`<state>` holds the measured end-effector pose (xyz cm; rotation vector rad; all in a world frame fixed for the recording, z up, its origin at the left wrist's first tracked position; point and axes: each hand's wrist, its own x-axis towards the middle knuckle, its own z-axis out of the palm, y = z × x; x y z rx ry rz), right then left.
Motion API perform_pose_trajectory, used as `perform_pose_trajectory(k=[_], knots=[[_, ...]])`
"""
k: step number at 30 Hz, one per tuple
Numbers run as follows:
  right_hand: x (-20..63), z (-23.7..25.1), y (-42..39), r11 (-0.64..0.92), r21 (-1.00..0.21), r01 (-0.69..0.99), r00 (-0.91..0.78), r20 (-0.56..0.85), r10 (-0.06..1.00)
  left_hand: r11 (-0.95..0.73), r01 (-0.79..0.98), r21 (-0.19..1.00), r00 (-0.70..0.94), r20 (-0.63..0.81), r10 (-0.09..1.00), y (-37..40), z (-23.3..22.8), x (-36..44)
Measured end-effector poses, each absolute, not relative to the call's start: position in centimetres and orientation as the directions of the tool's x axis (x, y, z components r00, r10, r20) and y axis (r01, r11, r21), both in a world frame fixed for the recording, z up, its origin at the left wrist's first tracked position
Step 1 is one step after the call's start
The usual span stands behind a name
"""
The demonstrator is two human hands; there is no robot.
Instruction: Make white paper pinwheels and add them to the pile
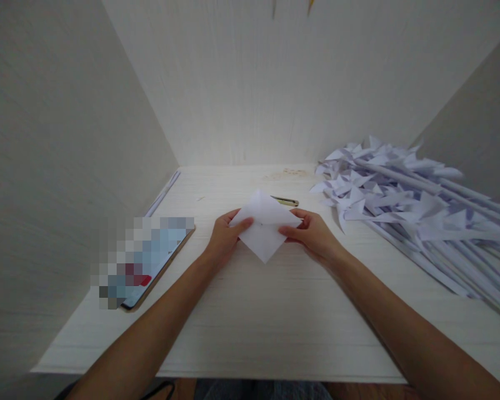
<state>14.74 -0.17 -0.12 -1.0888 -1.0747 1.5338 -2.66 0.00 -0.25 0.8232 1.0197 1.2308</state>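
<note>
Between my two hands is a small square sheet of white paper (264,239), turned so one corner points toward me. A small dark mark shows near its middle, and faint crease lines cross it. My left hand (229,230) pinches the left corner, thumb on top and fingers beneath. At the right corner my right hand (310,230) grips in the same way, its thumb lying on the paper. Just behind the sheet lies a utility knife (290,201), partly hidden by the paper.
A large heap of white paper pinwheels (379,189) with long paper sticks (475,261) fills the right side. On the left lies a phone (166,261), mostly blurred out. Thin white paper sticks (163,193) rest along the left wall. Walls (241,83) enclose the white table (270,328).
</note>
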Motion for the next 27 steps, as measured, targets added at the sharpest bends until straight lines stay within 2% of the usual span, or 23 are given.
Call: perform_pose_trajectory(k=[4,7,14,19,21,25,27], knots=[[13.9,-0.9,-0.3,-0.239,-0.918,-0.317,-0.151,-0.2,0.968,0.208,-0.332,0.92,0.126,-0.175,0.976,0.0,-0.3,-2.7],[13.7,-0.9,-0.3,-0.202,-0.923,-0.328,-0.068,-0.19,0.979,0.225,-0.357,0.907,0.193,-0.164,0.967,0.0,-0.3,-2.7],[14.1,-1.0,0.1,-0.056,-0.967,-0.248,0.167,-0.1,0.981,0.213,-0.436,0.874,0.089,-0.194,0.977,0.2,-0.4,-2.7],[14.4,-1.0,0.4,-0.015,-0.983,-0.185,0.155,-0.044,0.987,0.23,-0.494,0.839,0.12,-0.196,0.973,0.2,-0.4,-2.9],[14.6,-0.6,0.4,0.029,-0.995,-0.098,0.106,0.018,0.994,0.216,-0.514,0.83,0.125,-0.177,0.976,0.2,-0.4,-3.0],[14.9,0.0,0.2,0.158,-0.953,0.258,0.149,0.201,0.968,0.208,-0.51,0.834,0.152,-0.151,0.977,0.2,-0.6,-3.0],[15.0,-0.1,0.3,0.179,-0.938,0.297,0.189,0.241,0.952,0.209,-0.508,0.836,0.153,-0.151,0.976,0.2,-0.6,-2.9]])
